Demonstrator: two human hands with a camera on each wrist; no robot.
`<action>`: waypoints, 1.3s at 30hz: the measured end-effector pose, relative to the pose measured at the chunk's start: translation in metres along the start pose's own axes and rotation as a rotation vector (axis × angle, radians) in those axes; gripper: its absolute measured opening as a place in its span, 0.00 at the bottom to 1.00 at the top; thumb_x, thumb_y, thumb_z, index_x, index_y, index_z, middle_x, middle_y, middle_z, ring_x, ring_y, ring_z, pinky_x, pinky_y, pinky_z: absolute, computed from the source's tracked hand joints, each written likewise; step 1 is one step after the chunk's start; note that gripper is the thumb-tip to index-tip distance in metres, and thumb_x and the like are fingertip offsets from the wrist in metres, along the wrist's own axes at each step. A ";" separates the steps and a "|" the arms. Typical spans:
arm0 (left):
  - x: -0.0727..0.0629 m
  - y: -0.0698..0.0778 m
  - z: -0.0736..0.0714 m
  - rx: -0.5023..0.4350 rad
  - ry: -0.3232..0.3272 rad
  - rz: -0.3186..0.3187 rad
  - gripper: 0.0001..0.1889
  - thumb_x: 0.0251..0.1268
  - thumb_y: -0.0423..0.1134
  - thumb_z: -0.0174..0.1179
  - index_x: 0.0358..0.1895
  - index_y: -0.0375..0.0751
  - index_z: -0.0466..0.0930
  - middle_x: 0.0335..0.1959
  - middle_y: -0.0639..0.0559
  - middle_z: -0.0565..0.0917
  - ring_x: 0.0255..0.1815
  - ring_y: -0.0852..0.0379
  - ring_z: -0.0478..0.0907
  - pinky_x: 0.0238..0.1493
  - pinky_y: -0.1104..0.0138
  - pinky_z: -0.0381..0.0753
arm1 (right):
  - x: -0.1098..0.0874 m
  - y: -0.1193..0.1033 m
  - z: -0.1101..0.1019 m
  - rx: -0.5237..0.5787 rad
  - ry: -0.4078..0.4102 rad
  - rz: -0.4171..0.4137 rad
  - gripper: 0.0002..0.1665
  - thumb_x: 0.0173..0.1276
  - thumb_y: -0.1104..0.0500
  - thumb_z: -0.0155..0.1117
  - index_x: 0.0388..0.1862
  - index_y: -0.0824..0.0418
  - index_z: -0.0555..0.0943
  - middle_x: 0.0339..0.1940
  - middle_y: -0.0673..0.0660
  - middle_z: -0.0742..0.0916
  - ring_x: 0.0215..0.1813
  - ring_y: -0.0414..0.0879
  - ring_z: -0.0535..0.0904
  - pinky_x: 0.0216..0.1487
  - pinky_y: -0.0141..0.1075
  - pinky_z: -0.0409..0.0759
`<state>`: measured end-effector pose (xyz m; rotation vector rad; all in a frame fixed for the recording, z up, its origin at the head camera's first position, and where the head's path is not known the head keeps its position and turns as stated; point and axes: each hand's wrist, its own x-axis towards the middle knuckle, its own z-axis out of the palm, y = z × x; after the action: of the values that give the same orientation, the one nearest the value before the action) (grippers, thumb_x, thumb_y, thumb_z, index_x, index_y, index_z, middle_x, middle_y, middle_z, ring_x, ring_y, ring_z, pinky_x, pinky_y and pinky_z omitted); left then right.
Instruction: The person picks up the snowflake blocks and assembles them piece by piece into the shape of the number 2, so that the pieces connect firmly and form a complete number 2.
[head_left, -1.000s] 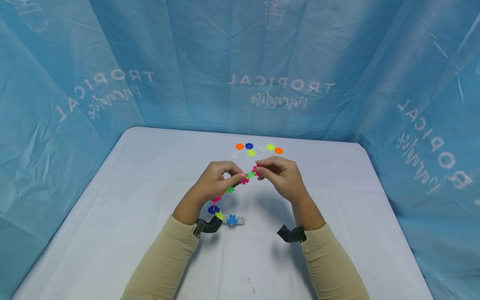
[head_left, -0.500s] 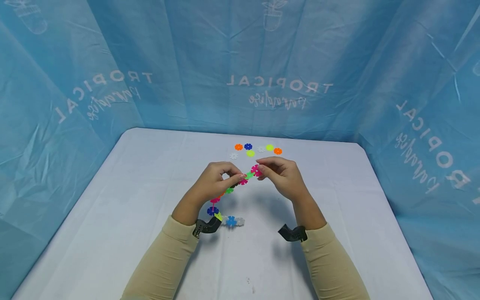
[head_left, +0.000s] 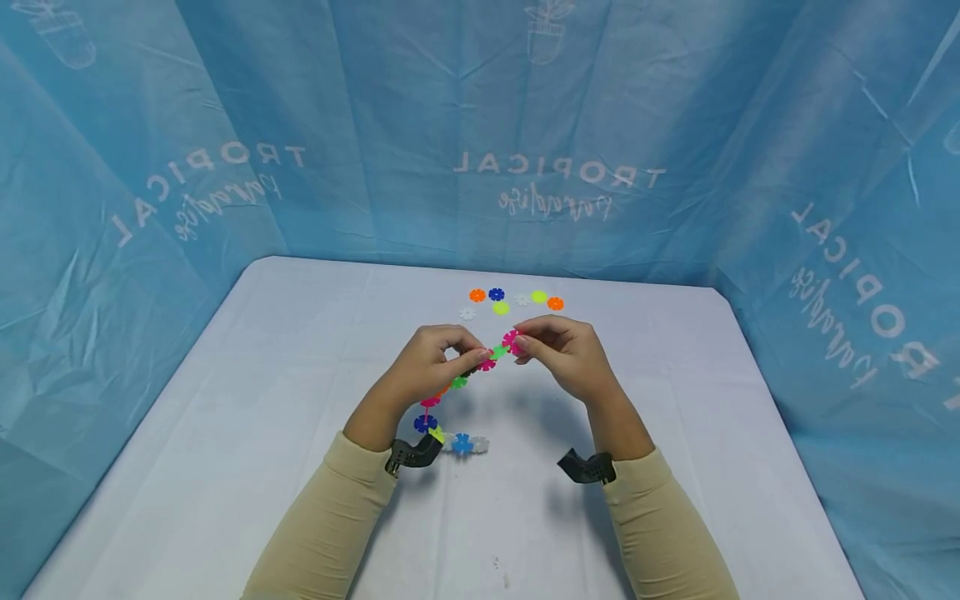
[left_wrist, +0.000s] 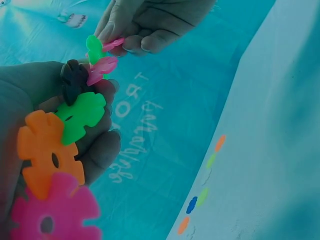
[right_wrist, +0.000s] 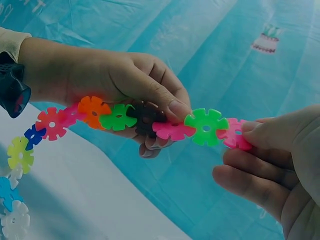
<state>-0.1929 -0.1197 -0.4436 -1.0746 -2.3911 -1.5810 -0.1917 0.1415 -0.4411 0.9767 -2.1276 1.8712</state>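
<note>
Disc chain (right_wrist: 118,118) nearly as before

"Left hand (head_left: 435,362) pinches the chain of flower discs (head_left: 459,382), right hand (head_left: 566,354) its pink end disc (head_left: 511,342)!"

"And the other end?"

"On the counter (head_left: 660,358), it seems, though that's hard to judge. Loose discs (head_left: 501,308) lie beyond both hands!"

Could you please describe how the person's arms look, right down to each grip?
The left sleeve and right sleeve are plain, long and beige. At their ends sit a black left wrist device and a similar right wrist device. The left grip and right grip are bare hands: no gloves, rings or cables show.
</note>
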 end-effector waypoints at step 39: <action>0.000 0.003 0.001 -0.020 -0.005 0.026 0.02 0.73 0.37 0.70 0.38 0.45 0.89 0.32 0.60 0.86 0.32 0.57 0.81 0.35 0.62 0.83 | 0.002 -0.016 0.003 -0.090 -0.004 -0.081 0.13 0.69 0.80 0.67 0.48 0.72 0.88 0.38 0.65 0.87 0.33 0.56 0.86 0.39 0.42 0.88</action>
<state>-0.1906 -0.1184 -0.4416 -1.1098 -2.3601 -1.5991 -0.1833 0.1378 -0.4277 1.0313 -2.1207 1.7224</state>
